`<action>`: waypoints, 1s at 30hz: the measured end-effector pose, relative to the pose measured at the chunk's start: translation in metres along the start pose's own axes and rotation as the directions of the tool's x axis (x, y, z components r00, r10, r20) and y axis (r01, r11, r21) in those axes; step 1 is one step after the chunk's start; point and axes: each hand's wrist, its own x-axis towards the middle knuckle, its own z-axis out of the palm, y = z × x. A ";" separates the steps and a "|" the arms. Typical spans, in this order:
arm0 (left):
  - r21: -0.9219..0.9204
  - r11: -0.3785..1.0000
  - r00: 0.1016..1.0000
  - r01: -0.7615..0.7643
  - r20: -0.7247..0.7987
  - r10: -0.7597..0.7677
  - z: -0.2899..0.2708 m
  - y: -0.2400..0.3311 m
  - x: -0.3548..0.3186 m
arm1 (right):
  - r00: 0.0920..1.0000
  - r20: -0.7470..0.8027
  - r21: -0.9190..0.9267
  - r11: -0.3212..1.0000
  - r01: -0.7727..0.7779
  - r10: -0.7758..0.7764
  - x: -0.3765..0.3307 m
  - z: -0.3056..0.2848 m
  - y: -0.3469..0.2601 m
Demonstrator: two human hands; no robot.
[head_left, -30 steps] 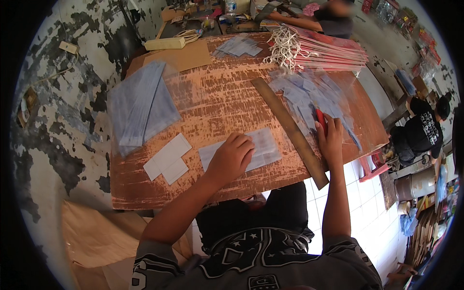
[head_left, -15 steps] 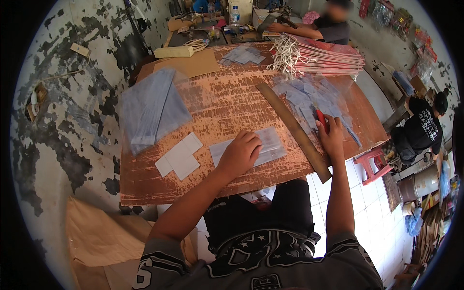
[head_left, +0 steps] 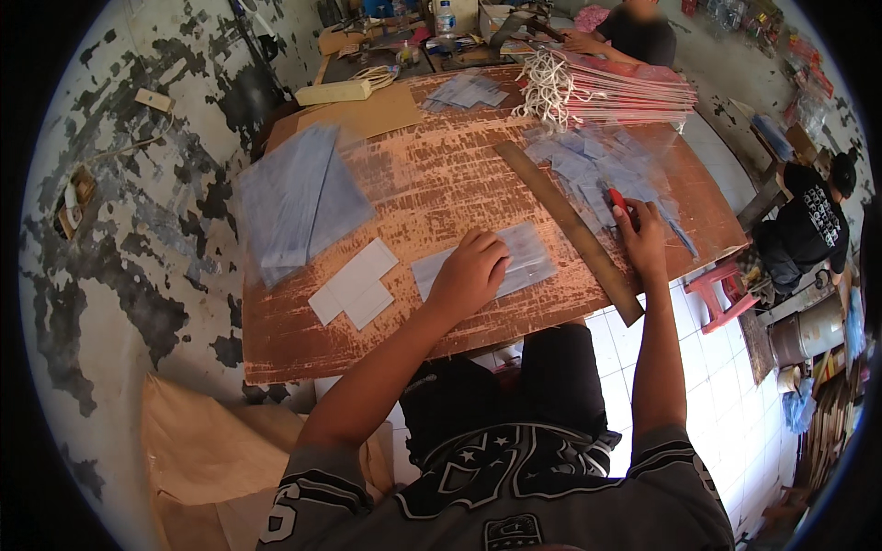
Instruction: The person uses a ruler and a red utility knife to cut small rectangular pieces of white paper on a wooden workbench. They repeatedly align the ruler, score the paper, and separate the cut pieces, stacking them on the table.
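Two hands on my feed: left hand (head_left: 473,266) half-curled over the rectangular translucent blue-grey plastic sheet (head_left: 531,260) beneath it, grip unclear, right hand (head_left: 643,234) closed round a slim red tool (head_left: 616,197), long flat brown bar (head_left: 569,231) between them; I'd flatten the left so the sheet can't creep.

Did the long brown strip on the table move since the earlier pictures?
No, not that I can see. Against the table, the long brown strip still slants the same way, its near end past the edge.

Grey shirt (head_left: 413,528) with black starry panel (head_left: 514,468), striped sleeves (head_left: 322,487), black legwear (head_left: 562,376)
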 end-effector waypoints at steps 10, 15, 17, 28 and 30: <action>-0.004 1.000 1.000 -0.016 -0.020 0.016 0.004 0.000 0.003 | 1.000 0.001 0.002 1.000 0.023 -0.023 0.002 -0.004 0.007; -0.009 0.999 0.998 -0.042 -0.038 0.042 0.005 -0.003 0.003 | 0.999 -0.017 0.035 0.999 0.028 -0.027 0.002 -0.001 0.006; -0.007 0.999 0.998 -0.049 -0.034 0.049 0.004 -0.004 0.003 | 0.999 -0.027 0.030 0.999 0.040 -0.039 0.002 -0.001 0.007; -0.034 0.999 0.999 -0.023 -0.038 0.022 0.005 -0.003 0.002 | 1.000 -0.025 0.031 0.999 0.016 -0.015 0.002 -0.001 0.009; -0.040 0.999 0.998 -0.033 -0.049 0.031 0.006 -0.003 0.003 | 1.000 -0.016 0.033 0.999 0.014 -0.014 0.002 0.000 0.009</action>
